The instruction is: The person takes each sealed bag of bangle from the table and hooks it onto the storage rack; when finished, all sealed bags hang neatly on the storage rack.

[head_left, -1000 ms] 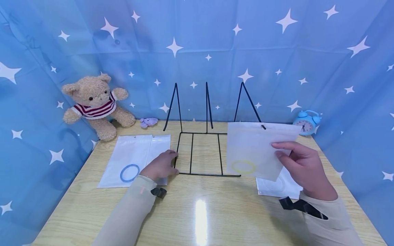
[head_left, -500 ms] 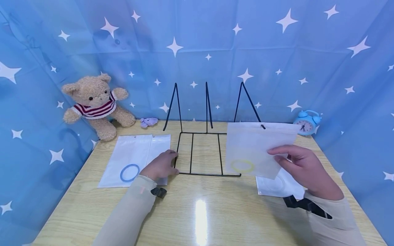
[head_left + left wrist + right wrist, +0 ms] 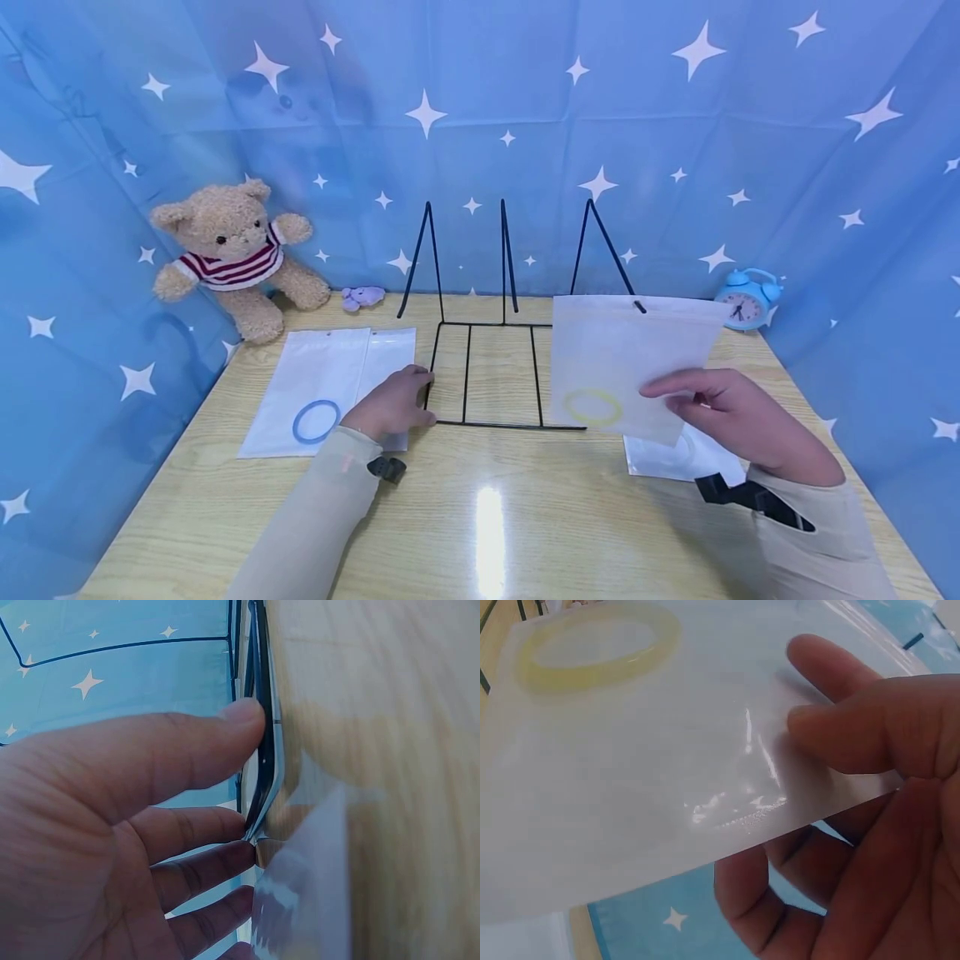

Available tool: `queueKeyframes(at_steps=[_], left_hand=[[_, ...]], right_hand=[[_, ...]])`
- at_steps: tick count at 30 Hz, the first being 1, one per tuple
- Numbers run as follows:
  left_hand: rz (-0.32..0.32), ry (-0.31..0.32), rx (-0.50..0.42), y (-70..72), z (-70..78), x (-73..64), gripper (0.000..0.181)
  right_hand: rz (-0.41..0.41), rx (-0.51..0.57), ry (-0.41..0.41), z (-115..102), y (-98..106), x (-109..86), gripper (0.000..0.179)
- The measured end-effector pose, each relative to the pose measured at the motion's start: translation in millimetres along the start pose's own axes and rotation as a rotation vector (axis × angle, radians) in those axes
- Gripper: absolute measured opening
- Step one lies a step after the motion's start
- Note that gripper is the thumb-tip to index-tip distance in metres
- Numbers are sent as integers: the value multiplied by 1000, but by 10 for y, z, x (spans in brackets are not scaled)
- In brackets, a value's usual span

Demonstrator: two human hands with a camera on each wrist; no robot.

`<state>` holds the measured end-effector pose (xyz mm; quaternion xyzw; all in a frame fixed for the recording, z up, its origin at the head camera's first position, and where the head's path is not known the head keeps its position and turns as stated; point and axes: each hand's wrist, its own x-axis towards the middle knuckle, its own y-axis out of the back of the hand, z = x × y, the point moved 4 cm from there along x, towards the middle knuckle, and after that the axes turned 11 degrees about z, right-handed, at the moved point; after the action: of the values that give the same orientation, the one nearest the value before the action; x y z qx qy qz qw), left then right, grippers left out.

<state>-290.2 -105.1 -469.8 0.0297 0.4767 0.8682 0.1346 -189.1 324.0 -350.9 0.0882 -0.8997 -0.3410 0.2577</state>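
A black wire rack [image 3: 502, 425] stands mid-table with upright prongs. My left hand [image 3: 390, 403] lies at its left side; in the left wrist view the thumb touches the black rod, with the other fingers extended close to it. From the right prong hangs a white plastic zip bag [image 3: 611, 354], a yellow ring [image 3: 593, 407] showing through low down. My right hand [image 3: 727, 408] is at the bag's right edge. In the right wrist view, thumb and index finger lie apart over the bag's face [image 3: 630, 780], while other fingers bend below its edge.
Two more bags, a wide one [image 3: 330, 354] with a blue ring [image 3: 316, 422] and a narrower one [image 3: 390, 354], lie left of the rack. Another bag [image 3: 660, 462] lies under my right hand. Behind are a teddy bear [image 3: 228, 242], a purple toy [image 3: 362, 298] and an alarm clock [image 3: 746, 300].
My right hand has slid a little down along the hanging bag, its forearm shifting right. The bag has swayed slightly on the prong. My left hand and the rack have stayed put.
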Motion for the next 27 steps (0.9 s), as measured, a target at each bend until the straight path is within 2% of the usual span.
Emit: queueKeyframes(at_steps=[5, 14, 19, 27], left_hand=[[3, -1, 5, 4, 2, 2, 77], [7, -3, 9, 12, 17, -1, 77], [5, 1, 5, 20, 27, -9, 77], [1, 8, 12, -2, 17, -15, 77]], right_hand=[[-41, -5, 5, 16, -11, 6, 42], [-90, 89, 5, 24, -23, 19, 46], [-83, 65, -9, 15, -16, 19, 47], [-27, 17, -32, 15, -25, 39, 45]])
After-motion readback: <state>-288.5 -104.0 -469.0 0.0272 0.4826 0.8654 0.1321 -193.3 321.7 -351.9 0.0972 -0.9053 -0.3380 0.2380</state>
